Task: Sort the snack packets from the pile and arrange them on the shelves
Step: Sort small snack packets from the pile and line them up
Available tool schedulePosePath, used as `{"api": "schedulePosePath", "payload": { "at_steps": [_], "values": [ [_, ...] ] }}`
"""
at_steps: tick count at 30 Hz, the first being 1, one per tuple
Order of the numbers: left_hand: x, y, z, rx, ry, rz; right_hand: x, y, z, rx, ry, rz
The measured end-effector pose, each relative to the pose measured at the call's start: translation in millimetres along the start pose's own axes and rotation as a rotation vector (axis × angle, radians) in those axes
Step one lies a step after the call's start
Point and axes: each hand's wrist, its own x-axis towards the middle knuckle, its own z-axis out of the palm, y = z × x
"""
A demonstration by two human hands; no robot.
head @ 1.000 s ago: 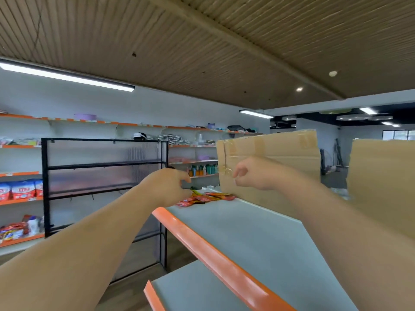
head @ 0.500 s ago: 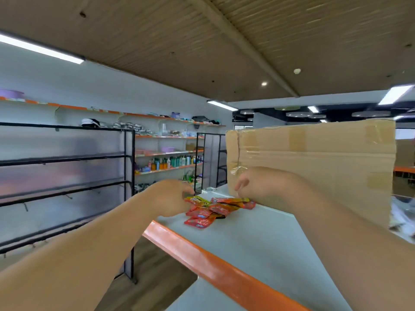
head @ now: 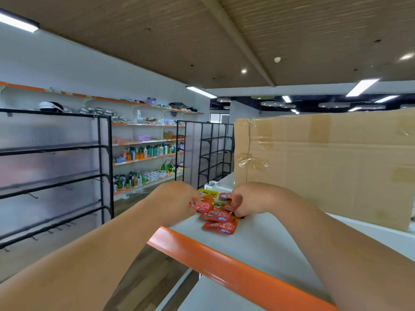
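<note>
Red snack packets point(head: 219, 221) lie in a small pile on the grey shelf point(head: 258, 248) — beside a big cardboard box point(head: 325, 164). The left hand point(head: 179, 198) pinches one packet; the right hand point(head: 249, 199) pinches another.

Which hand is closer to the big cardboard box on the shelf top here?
Right. The right hand sits just in front of the cardboard box's lower left corner, pinching a red packet from the pile. The left hand is further left, across the pile, pinching another.
</note>
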Motion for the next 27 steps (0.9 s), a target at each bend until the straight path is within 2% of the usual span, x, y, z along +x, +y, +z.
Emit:
{"api": "schedulePosePath", "payload": {
  "at_steps": [9, 12, 16, 19, 22, 27],
  "values": [
    [5.9, -1.9, 0.9, -0.063, 0.076, 0.027, -2.3, 8.7, 0.5, 0.016, 0.090, -0.012],
    [10.6, 2.4, -14.7, -0.122, 0.168, 0.049, -10.8, 19.7, -15.7, 0.073, 0.172, -0.016],
    [18.1, 23.4, -53.7, -0.351, 0.336, 0.047, -34.5, 42.3, -56.5, 0.224, 0.347, -0.051],
    [26.3, 48.5, -75.6, -0.549, 0.358, 0.047, -58.5, 64.5, -81.1, 0.421, 0.396, -0.058],
    [39.9, 78.1, -87.1, -0.615, 0.332, 0.061, -82.8, 88.1, -94.6, 0.512, 0.382, -0.054],
    [68.2, 134.2, -76.4, -0.700, 0.215, 0.120, -111.6, 135.4, -88.2, 0.618, 0.211, 0.013]
  ]
}}
